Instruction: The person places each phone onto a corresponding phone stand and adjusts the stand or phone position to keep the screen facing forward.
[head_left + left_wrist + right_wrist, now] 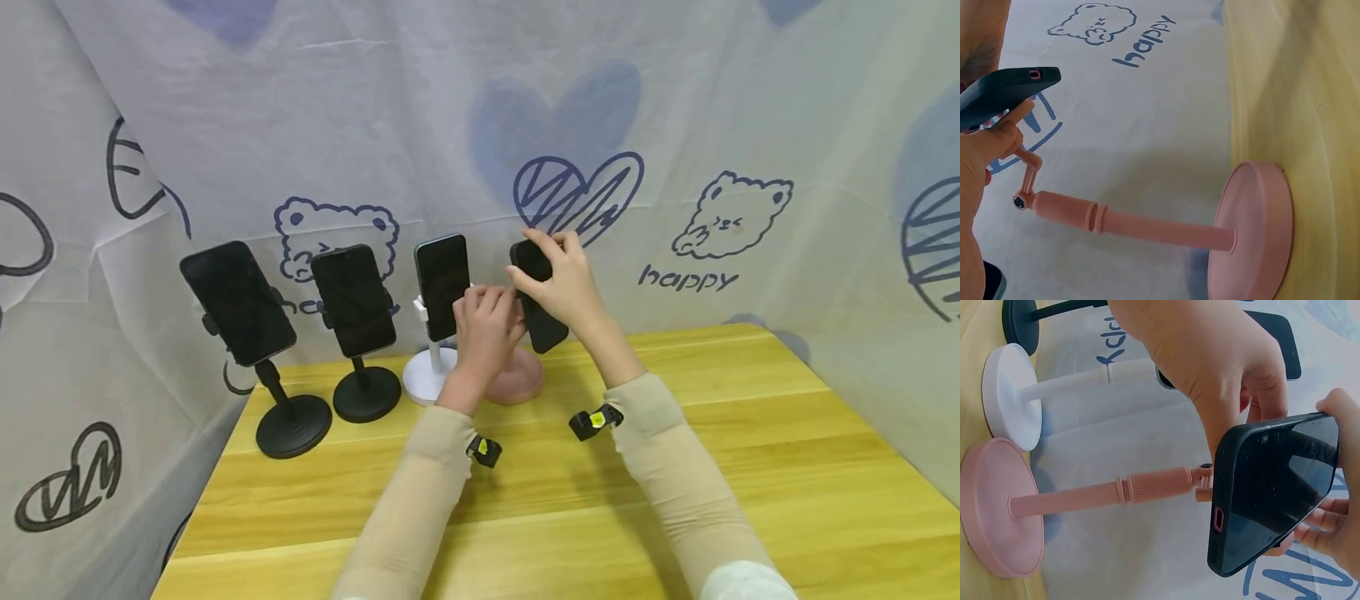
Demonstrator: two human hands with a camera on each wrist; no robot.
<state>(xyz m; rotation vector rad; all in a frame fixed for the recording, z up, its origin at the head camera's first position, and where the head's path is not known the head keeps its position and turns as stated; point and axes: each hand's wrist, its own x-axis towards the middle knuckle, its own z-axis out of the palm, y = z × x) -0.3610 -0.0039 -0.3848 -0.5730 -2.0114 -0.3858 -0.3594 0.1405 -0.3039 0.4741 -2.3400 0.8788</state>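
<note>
My right hand [570,283] grips a dark phone [543,321] by its upper part, thumb on one edge and fingers on the other. The phone tilts in front of the pink phone stand [1154,226], at its clamp. My left hand [486,333] has curled fingers at the stand's clamp, beside the phone's left edge. In the right wrist view the left hand [1216,362] reaches behind the phone [1272,487], which hides its fingertips and most of the clamp. The charging port end of the phone faces the base.
To the left stand a white phone stand [427,379] and two black phone stands [367,394] [294,427], each bearing a dark-screened phone. They share a wooden table [712,467] with the pink stand. A printed cloth [450,125] hangs close behind.
</note>
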